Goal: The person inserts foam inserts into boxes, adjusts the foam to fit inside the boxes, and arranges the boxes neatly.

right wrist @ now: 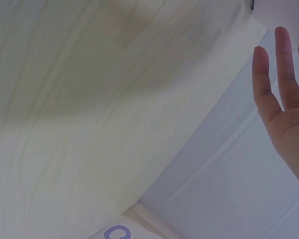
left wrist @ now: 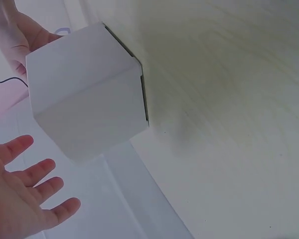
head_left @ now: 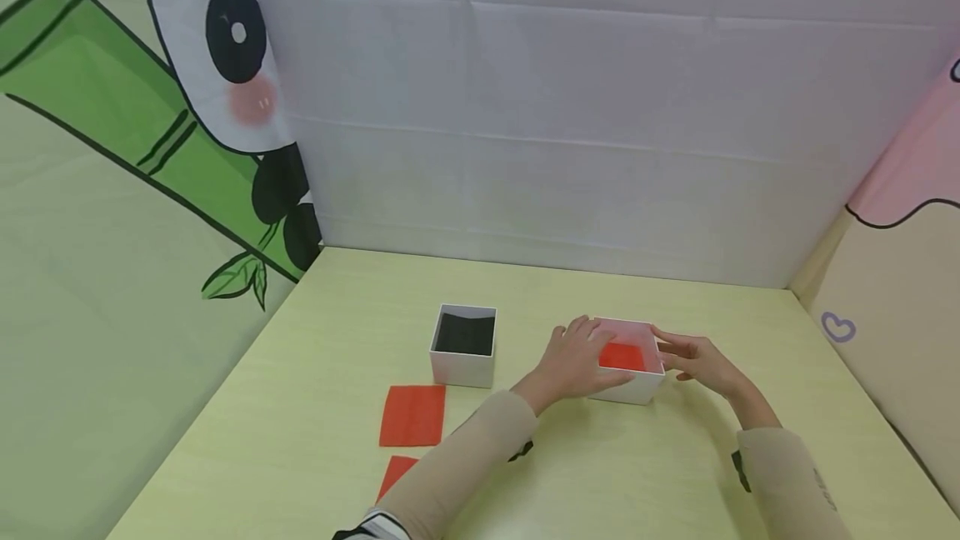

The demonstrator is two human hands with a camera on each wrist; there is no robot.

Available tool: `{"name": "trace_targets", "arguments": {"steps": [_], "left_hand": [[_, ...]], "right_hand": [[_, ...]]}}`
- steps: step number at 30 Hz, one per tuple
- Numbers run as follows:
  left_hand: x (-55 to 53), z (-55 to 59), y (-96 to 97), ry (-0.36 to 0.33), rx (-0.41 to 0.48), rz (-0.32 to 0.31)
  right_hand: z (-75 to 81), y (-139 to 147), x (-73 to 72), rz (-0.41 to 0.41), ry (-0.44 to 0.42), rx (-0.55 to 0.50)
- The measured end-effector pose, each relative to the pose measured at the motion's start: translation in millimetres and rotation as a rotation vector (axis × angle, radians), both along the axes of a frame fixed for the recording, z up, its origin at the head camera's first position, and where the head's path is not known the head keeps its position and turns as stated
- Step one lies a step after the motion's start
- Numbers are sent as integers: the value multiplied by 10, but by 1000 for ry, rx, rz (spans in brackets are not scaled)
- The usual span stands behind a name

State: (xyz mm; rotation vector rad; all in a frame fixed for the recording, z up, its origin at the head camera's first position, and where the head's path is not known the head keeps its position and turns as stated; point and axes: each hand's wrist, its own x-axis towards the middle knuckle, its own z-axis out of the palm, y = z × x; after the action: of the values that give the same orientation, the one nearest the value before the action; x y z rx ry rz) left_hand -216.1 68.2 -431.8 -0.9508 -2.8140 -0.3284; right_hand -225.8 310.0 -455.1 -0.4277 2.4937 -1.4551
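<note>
A white open-topped box (head_left: 630, 390) stands on the right half of the table with a red square (head_left: 621, 356) inside. My left hand (head_left: 572, 359) is at its left side, fingers spread; in the left wrist view, the left-hand fingers (left wrist: 42, 174) are apart from the box (left wrist: 89, 94). On the opposite side is my right hand (head_left: 699, 362), its fingertips at the right wall and rim. The right wrist view shows its fingers (right wrist: 285, 69) extended close to a corner of the box; whether they press on it is unclear.
A second white box (head_left: 462, 370) with a black square (head_left: 465, 333) inside stands to the left. Nearer lie a red square (head_left: 412, 416) and another red square (head_left: 395, 471), partly hidden by my left sleeve. A pale curtain (head_left: 555, 123) hangs behind the table.
</note>
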Motion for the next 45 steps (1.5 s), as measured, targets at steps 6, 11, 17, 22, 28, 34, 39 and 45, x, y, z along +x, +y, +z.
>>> {"name": "trace_targets", "arguments": {"steps": [6, 11, 17, 22, 28, 34, 39, 45], "left_hand": [[85, 22, -90, -10, 47, -16], [167, 45, -149, -11, 82, -43], [250, 75, -231, 28, 100, -48], [324, 98, -304, 16, 103, -59], [412, 140, -374, 13, 120, -78], [490, 153, -460, 61, 162, -99], [556, 154, -554, 126, 209, -120], [615, 147, -674, 138, 216, -128]], "right_hand": [[9, -1, 8, -1, -2, -2], [32, -8, 35, 14, 5, -11], [48, -13, 46, 36, 19, -11], [39, -8, 38, 13, 0, -6], [24, 1, 27, 9, 1, -3], [6, 8, 27, 12, 4, -2], [1, 13, 26, 11, 3, -1], [-5, 15, 11, 12, -2, 1]]}}
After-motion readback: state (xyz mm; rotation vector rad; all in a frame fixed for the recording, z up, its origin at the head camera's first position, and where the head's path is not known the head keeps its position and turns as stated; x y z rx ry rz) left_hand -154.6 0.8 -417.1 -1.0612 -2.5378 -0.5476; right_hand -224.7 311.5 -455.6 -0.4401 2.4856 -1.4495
